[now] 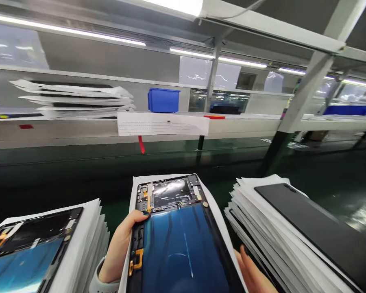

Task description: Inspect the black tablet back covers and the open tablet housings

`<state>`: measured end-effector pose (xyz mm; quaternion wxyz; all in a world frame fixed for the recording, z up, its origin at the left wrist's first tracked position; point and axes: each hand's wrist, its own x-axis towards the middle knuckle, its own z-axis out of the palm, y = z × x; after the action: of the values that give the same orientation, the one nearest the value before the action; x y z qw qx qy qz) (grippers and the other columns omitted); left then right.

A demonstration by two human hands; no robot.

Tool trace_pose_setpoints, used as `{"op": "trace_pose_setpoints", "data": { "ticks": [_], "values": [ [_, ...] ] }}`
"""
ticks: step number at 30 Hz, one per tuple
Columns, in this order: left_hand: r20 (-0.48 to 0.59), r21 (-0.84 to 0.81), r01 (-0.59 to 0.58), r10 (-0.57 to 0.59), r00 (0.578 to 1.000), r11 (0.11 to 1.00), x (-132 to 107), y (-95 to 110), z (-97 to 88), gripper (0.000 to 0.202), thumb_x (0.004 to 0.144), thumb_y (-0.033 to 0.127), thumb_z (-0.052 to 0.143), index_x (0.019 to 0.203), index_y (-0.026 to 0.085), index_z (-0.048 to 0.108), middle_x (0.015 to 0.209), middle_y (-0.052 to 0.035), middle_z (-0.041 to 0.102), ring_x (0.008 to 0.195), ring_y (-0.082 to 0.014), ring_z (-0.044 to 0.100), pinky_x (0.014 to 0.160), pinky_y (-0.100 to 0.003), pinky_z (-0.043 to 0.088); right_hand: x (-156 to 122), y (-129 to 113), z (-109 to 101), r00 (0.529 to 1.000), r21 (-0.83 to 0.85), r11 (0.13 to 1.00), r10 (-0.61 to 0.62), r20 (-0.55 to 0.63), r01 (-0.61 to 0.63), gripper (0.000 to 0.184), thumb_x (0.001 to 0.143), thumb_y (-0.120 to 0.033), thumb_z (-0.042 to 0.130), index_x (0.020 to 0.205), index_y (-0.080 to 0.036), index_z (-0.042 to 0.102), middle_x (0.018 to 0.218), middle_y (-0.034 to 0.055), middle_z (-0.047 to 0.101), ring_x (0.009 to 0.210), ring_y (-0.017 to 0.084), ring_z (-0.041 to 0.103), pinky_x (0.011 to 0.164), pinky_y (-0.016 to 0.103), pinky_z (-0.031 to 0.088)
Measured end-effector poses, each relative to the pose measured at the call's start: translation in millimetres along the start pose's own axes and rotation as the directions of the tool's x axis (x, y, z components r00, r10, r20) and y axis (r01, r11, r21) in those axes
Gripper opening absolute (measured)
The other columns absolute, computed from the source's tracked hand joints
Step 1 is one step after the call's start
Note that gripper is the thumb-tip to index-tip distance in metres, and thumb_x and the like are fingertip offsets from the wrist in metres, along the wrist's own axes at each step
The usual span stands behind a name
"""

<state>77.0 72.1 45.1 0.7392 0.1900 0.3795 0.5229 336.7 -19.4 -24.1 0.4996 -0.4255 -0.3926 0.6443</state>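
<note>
An opened tablet (186,248) lies on a white foam sheet (213,203) in front of me, its blue-filmed area, black upper section and orange flex cables showing. My left hand (122,240) grips its left side, the dark-nailed thumb pressed over the edge and the fingers hidden beneath. At the lower right, my right hand (254,270) reaches under the sheet's right edge, thumb raised off the tablet and most fingers out of sight. To the left is a stack of white sheets (85,244) topped by another opened tablet (27,248).
On the right, a stack of white sheets (247,219) bears a dark flat panel (317,232). A pale shelf (79,132) crosses ahead, carrying a blue bin (164,100) and a pile of wrapped flat pieces (82,99). A slanting white post (311,85) stands at right.
</note>
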Motion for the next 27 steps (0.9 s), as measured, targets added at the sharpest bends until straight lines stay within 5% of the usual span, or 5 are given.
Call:
{"op": "trace_pose_setpoints", "data": {
  "ticks": [3, 7, 13, 19, 27],
  "values": [
    [0.013, 0.169, 0.079, -0.083, 0.996, 0.982, 4, -9, -3.2, 0.014, 0.076, 0.022, 0.06, 0.071, 0.014, 0.071, 0.052, -0.0033, 0.065, 0.048, -0.0209, 0.066, 0.049, -0.028, 0.056, -6, 3, 13, 0.99, 0.176, 0.983, 0.03, 0.135, -0.054, 0.067, 0.08, -0.076, 0.065, 0.122, -0.024, 0.073, 0.119, 0.0108, 0.071, 0.113, 0.033, 0.064, 0.099, 0.041, 0.049],
    [0.009, 0.448, 0.051, -0.062, 0.998, 0.892, 23, -31, -21.3, 0.029, 0.078, 0.037, 0.057, 0.083, 0.013, 0.071, 0.071, -0.0103, 0.073, 0.065, -0.0256, 0.071, 0.06, -0.034, 0.058, -7, 10, 2, 0.99, -0.01, 1.0, -0.001, 0.138, 0.002, 0.048, 0.08, -0.046, 0.081, 0.12, -0.021, 0.072, 0.105, 0.0068, 0.074, 0.093, 0.024, 0.068, 0.083, 0.031, 0.051],
    [0.043, 0.741, -0.236, 0.305, 0.951, 0.629, 40, -65, -63.9, 0.049, 0.078, 0.055, 0.057, 0.104, 0.015, 0.069, 0.111, -0.0126, 0.071, 0.116, -0.0317, 0.059, 0.103, -0.038, 0.041, -7, 43, -14, 0.997, -0.488, 0.873, 0.034, 0.074, 0.006, 0.046, 0.09, -0.029, 0.058, 0.136, -0.021, 0.061, 0.106, 0.0063, 0.07, 0.095, 0.026, 0.062, 0.093, 0.038, 0.047],
    [0.068, 0.915, -0.21, 0.383, 0.921, 0.344, 49, -86, -100.8, 0.081, 0.082, 0.061, 0.047, 0.146, 0.012, 0.042, 0.048, 0.0073, 0.046, 0.047, -0.0225, 0.044, 0.053, -0.032, 0.032, -10, 64, -11, 1.0, -0.876, 0.483, 0.026, 0.006, -0.007, 0.059, 0.089, -0.021, 0.048, 0.148, -0.026, 0.048, 0.085, 0.0038, 0.068, 0.078, 0.025, 0.061, 0.072, 0.032, 0.045],
    [0.082, 0.926, -0.211, 0.377, 0.922, 0.313, 53, -94, -114.8, 0.084, 0.086, 0.068, 0.039, 0.148, 0.012, 0.041, 0.054, 0.0035, 0.052, 0.048, -0.0208, 0.043, 0.052, -0.032, 0.033, 47, 31, -34, 0.912, -0.939, 0.298, -0.31, -0.268, -0.174, 0.051, 0.092, -0.015, 0.043, 0.14, -0.02, 0.058, 0.055, -0.0007, 0.053, 0.054, 0.022, 0.054, 0.055, 0.03, 0.031]
  ]
}}
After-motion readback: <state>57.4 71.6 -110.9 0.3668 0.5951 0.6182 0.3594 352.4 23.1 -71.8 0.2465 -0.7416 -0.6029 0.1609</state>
